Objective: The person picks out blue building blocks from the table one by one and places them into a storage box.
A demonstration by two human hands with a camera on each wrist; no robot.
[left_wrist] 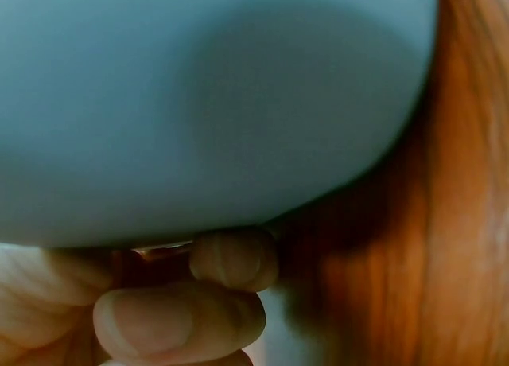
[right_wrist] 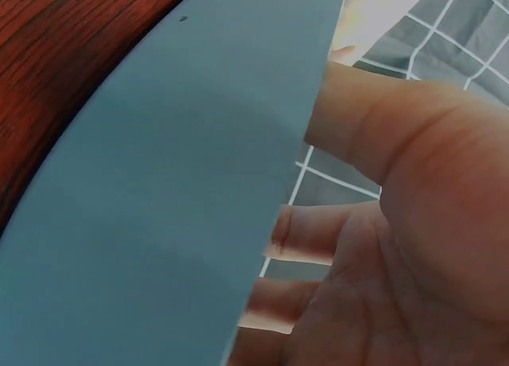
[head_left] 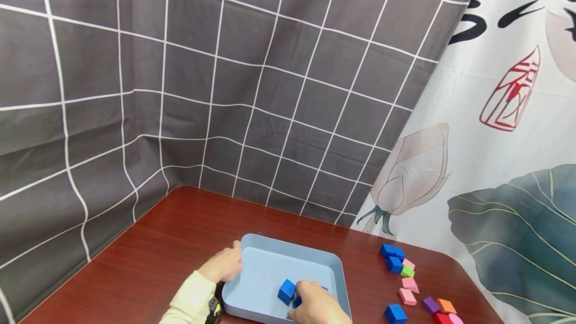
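A light blue tray (head_left: 265,259) lies on the table. My left hand (head_left: 224,265) holds its left side, the fingers bent against the outside of the wall in the left wrist view. Inside the tray my right hand (head_left: 317,305) reaches down and pinches a blue block (head_left: 297,302), which the hand partly covers. Another blue block (head_left: 286,291) sits just left of those fingers. A bit more blue (head_left: 324,288) shows behind the hand. In the right wrist view the tray wall (right_wrist: 159,175) hides the fingertips.
Right of the tray, several blue blocks (head_left: 394,264), a lone blue block (head_left: 395,313), pink pieces (head_left: 407,296), a green block (head_left: 407,271), a purple block (head_left: 430,306), an orange block (head_left: 446,306) and red pieces (head_left: 443,318) lie on the brown table (head_left: 180,234). A grey grid curtain (head_left: 252,129) hangs behind.
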